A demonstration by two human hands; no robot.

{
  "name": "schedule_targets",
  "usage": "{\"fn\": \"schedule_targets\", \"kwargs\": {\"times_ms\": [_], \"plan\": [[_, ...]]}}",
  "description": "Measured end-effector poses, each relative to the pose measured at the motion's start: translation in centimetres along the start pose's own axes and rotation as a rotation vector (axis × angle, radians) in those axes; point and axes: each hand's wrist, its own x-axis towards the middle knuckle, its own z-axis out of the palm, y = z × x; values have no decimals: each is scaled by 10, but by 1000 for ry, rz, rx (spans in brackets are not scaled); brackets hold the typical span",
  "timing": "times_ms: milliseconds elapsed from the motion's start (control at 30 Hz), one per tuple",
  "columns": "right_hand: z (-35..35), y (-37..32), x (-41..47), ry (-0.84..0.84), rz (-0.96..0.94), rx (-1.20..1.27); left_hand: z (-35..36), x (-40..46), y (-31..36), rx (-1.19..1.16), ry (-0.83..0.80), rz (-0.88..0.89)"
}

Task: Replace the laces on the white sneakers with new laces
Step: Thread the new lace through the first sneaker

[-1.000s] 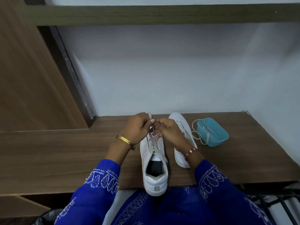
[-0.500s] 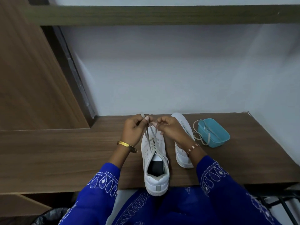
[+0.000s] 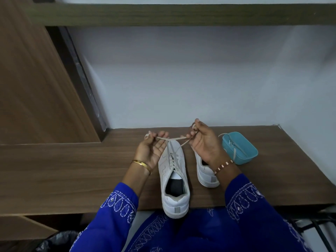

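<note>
Standing on a wooden desk (image 3: 72, 170): two sneakers (image 3: 172, 171).

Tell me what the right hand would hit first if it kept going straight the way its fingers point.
Probably nothing near. The right hand, pinching the lace, points up and away past the table's back edge, so the wall comes first. Depth is unclear; the blue box sits off to its right.

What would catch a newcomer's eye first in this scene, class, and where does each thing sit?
Two hands, left hand and right hand, pull a pale lace taut above the near white sneaker at the desk's front edge. A teal box sits at the right.
</note>
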Motion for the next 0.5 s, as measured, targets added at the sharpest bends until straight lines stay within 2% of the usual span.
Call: {"fn": "schedule_targets", "kwargs": {"times_ms": [67, 133, 200, 333, 433, 500], "plan": [[-12, -4, 1, 66, -62, -102, -13, 5, -1, -142, 97, -5], [-27, -10, -2, 109, -92, -236, -33, 8, 1, -118, 168, 0], [-42, -21, -10, 174, -108, -467, -59, 15, 4, 28, 201, 14], [-76, -32, -19, 321, -140, -1165, -105, 21, 7, 431, 284, 88], [-95, -14, -20, 242, -81, -1509, -116, 18, -3, 680, 335, 144], [-103, -1, -21, 212, -81, -1585, -118, 21, -7, 749, 347, 162]]}}
